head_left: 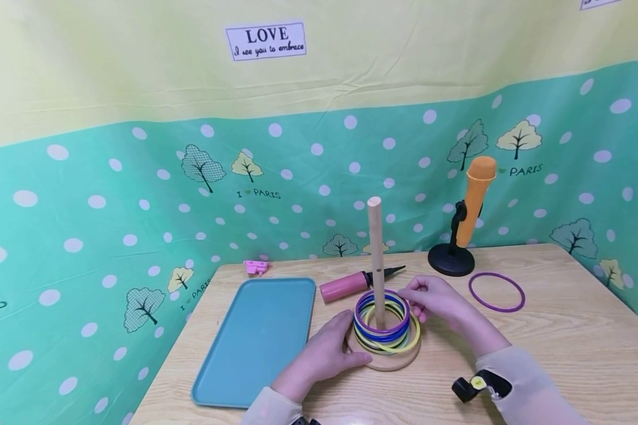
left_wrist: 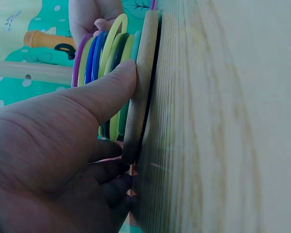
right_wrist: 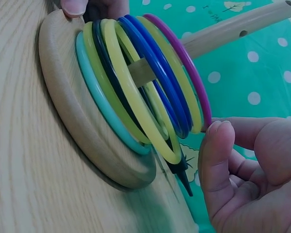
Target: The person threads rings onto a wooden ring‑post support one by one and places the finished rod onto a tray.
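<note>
A round wooden base (head_left: 388, 363) with an upright post (head_left: 376, 242) stands on the table. Stacked around the post are several rings: a purple ring (right_wrist: 199, 82) on top, blue rings (right_wrist: 177, 99) below it, then yellow, dark and green ones. One yellow ring (right_wrist: 169, 156) sits tilted and juts out to the right. My left hand (head_left: 326, 348) grips the left edge of the base, thumb at the front and on its upper face, fingers around the far side. At the stack's right, my right hand (head_left: 436, 298) pinches the edge of the top purple ring between thumb and index finger.
Left of the base lies a blue tray (head_left: 255, 342). Behind the post is a pink hand pump (head_left: 345, 287). An orange microphone (head_left: 474, 203) on a black stand is at the back right, near a loose purple ring (head_left: 470, 289). A small pink toy (head_left: 256, 267) lies at the back edge.
</note>
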`<act>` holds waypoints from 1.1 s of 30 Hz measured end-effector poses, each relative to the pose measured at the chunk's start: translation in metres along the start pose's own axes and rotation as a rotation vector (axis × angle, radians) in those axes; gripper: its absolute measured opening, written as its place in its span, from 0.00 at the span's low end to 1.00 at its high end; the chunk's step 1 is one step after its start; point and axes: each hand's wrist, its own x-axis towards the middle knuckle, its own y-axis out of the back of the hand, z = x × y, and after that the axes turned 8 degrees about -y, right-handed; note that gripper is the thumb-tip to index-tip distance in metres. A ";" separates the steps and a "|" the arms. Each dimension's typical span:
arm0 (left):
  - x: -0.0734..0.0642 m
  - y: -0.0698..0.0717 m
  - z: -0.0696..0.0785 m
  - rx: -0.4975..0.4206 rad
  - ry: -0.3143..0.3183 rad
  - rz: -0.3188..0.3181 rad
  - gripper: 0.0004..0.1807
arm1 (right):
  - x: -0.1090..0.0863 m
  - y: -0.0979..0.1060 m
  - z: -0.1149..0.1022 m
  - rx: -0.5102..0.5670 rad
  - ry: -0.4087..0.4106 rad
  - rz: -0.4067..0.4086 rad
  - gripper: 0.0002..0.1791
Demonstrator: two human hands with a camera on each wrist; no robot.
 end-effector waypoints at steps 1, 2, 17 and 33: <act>0.000 0.000 0.000 -0.002 -0.002 0.001 0.58 | 0.000 0.001 0.000 0.003 0.003 0.003 0.12; -0.001 0.001 0.000 -0.004 -0.003 0.002 0.59 | -0.001 0.003 -0.001 0.003 0.011 0.004 0.13; 0.000 0.001 0.003 0.006 -0.004 -0.002 0.58 | -0.013 0.041 0.000 -0.033 0.053 0.155 0.16; 0.000 0.000 0.001 0.008 0.006 -0.002 0.58 | -0.031 0.086 0.010 -0.033 0.048 0.304 0.27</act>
